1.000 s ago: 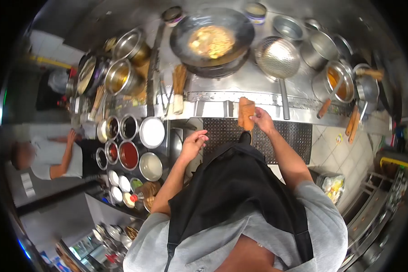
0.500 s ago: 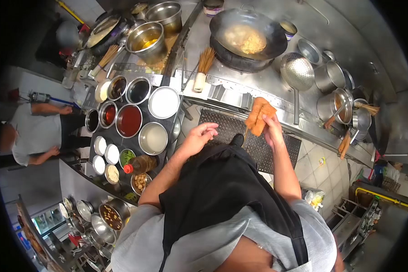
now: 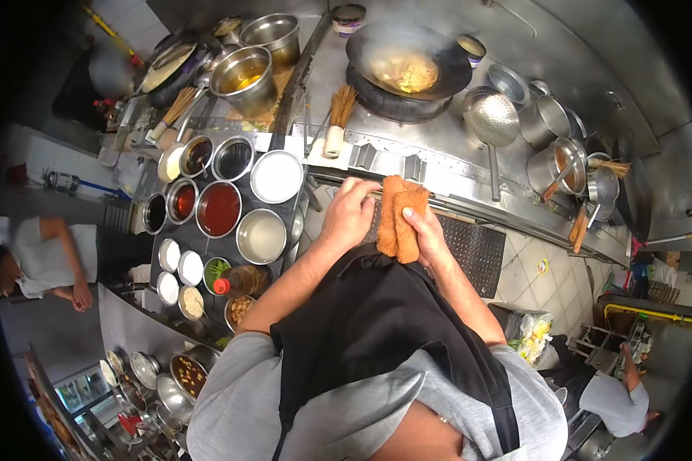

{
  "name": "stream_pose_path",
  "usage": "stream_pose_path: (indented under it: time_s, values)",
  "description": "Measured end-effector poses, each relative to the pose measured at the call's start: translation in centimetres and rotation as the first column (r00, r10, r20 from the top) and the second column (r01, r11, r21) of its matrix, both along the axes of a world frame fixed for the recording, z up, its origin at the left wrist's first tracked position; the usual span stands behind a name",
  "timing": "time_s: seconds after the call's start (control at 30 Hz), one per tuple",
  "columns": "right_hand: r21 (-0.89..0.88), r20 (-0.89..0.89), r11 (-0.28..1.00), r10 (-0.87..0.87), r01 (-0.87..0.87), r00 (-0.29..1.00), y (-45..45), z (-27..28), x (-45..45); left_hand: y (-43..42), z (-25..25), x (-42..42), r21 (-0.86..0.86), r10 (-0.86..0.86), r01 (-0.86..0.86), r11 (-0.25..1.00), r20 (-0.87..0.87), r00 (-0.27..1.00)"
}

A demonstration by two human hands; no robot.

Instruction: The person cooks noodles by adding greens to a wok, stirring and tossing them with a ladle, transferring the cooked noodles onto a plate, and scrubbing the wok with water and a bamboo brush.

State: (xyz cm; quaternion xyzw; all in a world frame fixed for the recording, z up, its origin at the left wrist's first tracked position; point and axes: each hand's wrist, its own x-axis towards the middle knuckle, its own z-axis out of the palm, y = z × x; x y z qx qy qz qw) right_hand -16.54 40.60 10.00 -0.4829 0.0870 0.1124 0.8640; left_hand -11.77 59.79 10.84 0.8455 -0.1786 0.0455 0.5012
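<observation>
A folded orange-brown cloth [image 3: 402,219] is in my right hand [image 3: 425,234], thumb on top of it, in front of my black apron. Beside the cloth's upper left edge is my left hand [image 3: 354,211], its fingers bent toward it; whether they grip it is hard to make out. Beyond the counter edge, a steaming black wok [image 3: 377,75] with pale yellow food [image 3: 411,74] sits on a burner. A perforated ladle [image 3: 490,117] lies to the right of the wok, and a bamboo brush [image 3: 341,107] to its left.
Bowls of sauces, including a red one [image 3: 218,208], and a bottle [image 3: 246,281] stand at left. Metal pots [image 3: 544,121] are at the right back. One person [image 3: 46,253] is at far left, another [image 3: 613,399] at lower right. A black mat [image 3: 477,250] lies on the floor.
My right hand has brought the cloth left and closer to my body. My left hand has moved up beside it. Another person has come into view at lower right.
</observation>
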Motion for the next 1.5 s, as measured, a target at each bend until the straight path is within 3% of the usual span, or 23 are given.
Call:
stream_pose_path:
  time_s: [0.07,0.2,0.33,0.37,0.43,0.47,0.5,0.53,0.57,0.6,0.63,0.67,0.8,0.83,0.93,1.0,1.1,1.2,1.23,1.33,1.4,1.47,1.5]
  values:
    - [-0.140,0.102,0.988,-0.050,0.064,0.994,0.6,0.1,0.3,0.6,0.8,-0.2,-0.149,0.040,-0.062,0.987,-0.149,0.988]
    - [-0.463,0.306,0.878,0.032,0.120,0.952,1.8,0.6,0.7,1.3,2.2,-1.7,-0.381,-0.252,0.124,0.916,-0.306,0.918]
    - [-0.722,0.440,0.655,0.186,0.223,0.878,3.3,0.8,0.7,1.4,2.5,-2.4,-0.421,-0.216,0.097,0.902,-0.244,0.946]
    - [-0.755,0.466,0.608,0.232,0.247,0.854,3.4,1.1,0.5,1.9,2.5,-2.3,-0.327,-0.202,0.103,0.939,-0.286,0.937]
    - [-0.806,0.493,0.515,0.308,0.293,0.814,3.4,1.3,-0.1,2.2,1.9,-2.1,-0.303,-0.127,0.100,0.948,-0.071,0.989]
    - [-0.758,0.473,0.608,0.264,0.235,0.841,3.3,1.6,-0.2,2.3,1.7,-2.2,-0.290,-0.089,0.097,0.952,0.040,0.995]
    - [-0.697,0.446,0.694,0.221,0.181,0.867,3.1,2.1,-0.2,2.3,2.1,-2.3,-0.351,-0.065,0.074,0.934,0.036,0.997]
    - [-0.622,0.413,0.772,0.180,0.132,0.893,3.1,2.4,-0.2,2.5,2.6,-2.4,-0.438,-0.048,0.019,0.899,-0.054,0.997]
    - [-0.412,0.440,0.899,0.052,0.149,0.897,3.1,1.4,0.3,2.7,3.1,-2.6,-0.515,-0.041,-0.041,0.856,-0.146,0.988]
    - [-0.333,0.374,0.924,-0.055,0.189,0.926,2.8,1.0,0.4,3.0,3.3,-2.8,-0.583,-0.046,-0.106,0.805,-0.239,0.970]
    - [-0.240,0.342,0.950,-0.111,0.201,0.933,2.4,0.0,0.6,4.0,3.2,-2.5,-0.464,-0.003,-0.089,0.882,-0.193,0.981]
    - [-0.145,0.306,0.966,-0.162,0.214,0.938,2.2,-0.7,0.7,4.5,3.4,-2.4,-0.477,-0.036,-0.081,0.875,-0.232,0.972]
    - [0.180,0.116,0.984,-0.007,-0.014,0.993,2.4,3.2,0.1,5.7,5.9,-2.2,-0.562,-0.188,-0.032,0.827,-0.329,0.926]
    - [0.268,0.048,0.952,0.143,-0.150,0.989,1.5,2.1,0.0,5.7,6.9,-2.2,-0.569,-0.218,-0.011,0.822,-0.332,0.918]
    - [0.224,0.011,0.941,0.258,-0.254,0.966,1.4,2.6,-0.8,6.1,8.2,-2.2,-0.562,-0.287,0.047,0.826,-0.346,0.894]
    - [0.169,0.041,0.970,0.167,-0.172,0.985,2.0,2.3,-0.7,6.3,9.4,-2.4,-0.610,-0.358,0.042,0.791,-0.406,0.841]
    - [0.083,0.132,0.996,0.008,-0.020,0.991,2.4,1.0,0.0,5.7,8.9,-2.4,-0.476,-0.261,0.092,0.875,-0.303,0.917]
    - [-0.265,0.236,0.962,-0.001,0.066,0.972,2.6,1.4,0.6,4.6,7.4,-3.2,-0.636,-0.328,-0.021,0.772,-0.427,0.843]
    - [-0.294,0.211,0.954,0.016,0.048,0.977,2.5,1.0,0.9,4.0,7.2,-3.4,-0.694,-0.385,-0.043,0.719,-0.449,0.806]
    - [-0.593,0.257,0.800,0.079,0.092,0.963,1.8,0.8,1.5,2.8,5.3,-2.6,-0.689,-0.354,-0.102,0.717,-0.487,0.798]
    - [-0.759,0.150,0.650,0.134,0.028,0.980,0.8,2.4,1.8,2.4,4.7,-1.9,-0.686,-0.369,-0.222,0.693,-0.602,0.708]
    - [-0.879,0.030,0.474,0.166,-0.053,0.986,-0.1,4.4,2.0,1.7,4.6,-1.3,-0.666,-0.384,-0.283,0.690,-0.669,0.636]
    - [-0.881,0.106,0.473,0.167,0.014,0.980,-0.7,3.8,2.2,1.1,4.5,-1.0,-0.657,-0.392,-0.282,0.699,-0.682,0.618]
